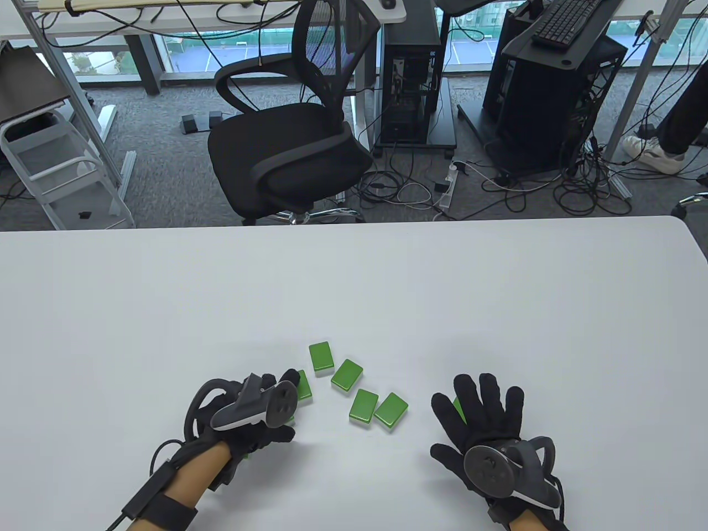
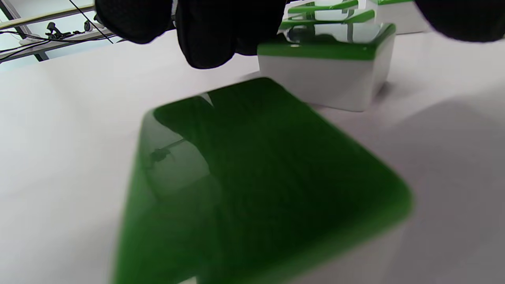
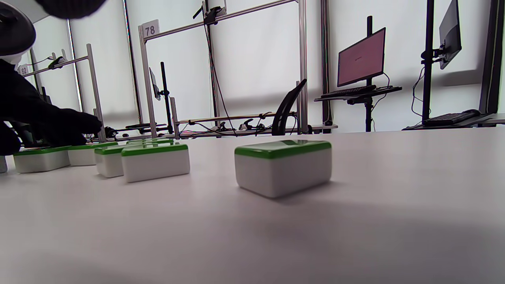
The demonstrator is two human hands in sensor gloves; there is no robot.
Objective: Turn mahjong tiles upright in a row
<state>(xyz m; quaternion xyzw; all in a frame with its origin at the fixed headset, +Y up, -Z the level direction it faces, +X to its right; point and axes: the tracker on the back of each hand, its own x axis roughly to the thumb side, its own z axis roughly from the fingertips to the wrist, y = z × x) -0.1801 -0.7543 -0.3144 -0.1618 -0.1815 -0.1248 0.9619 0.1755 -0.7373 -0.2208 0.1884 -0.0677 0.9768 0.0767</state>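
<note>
Several green-backed mahjong tiles lie flat, face down, on the white table [image 1: 354,287]. Loose ones are one at the back [image 1: 321,357], one behind the middle [image 1: 347,376] and a pair side by side [image 1: 363,407] [image 1: 390,411]. My left hand [image 1: 276,395] hovers with its fingertips over another tile [image 1: 304,387]; the left wrist view shows a tile [image 2: 256,177] close under the wrist and fingers [image 2: 205,35] hanging free above it. My right hand [image 1: 481,409] is spread flat over a tile [image 1: 458,408], which also shows in the right wrist view [image 3: 283,165]. Neither hand holds anything.
The table's far edge [image 1: 354,218] lies well behind the tiles. Beyond it stand a black office chair [image 1: 287,138], computer towers and floor cables. The right wrist view shows a row of tiles [image 3: 154,161] to the left, with my left hand [image 3: 43,118] behind them.
</note>
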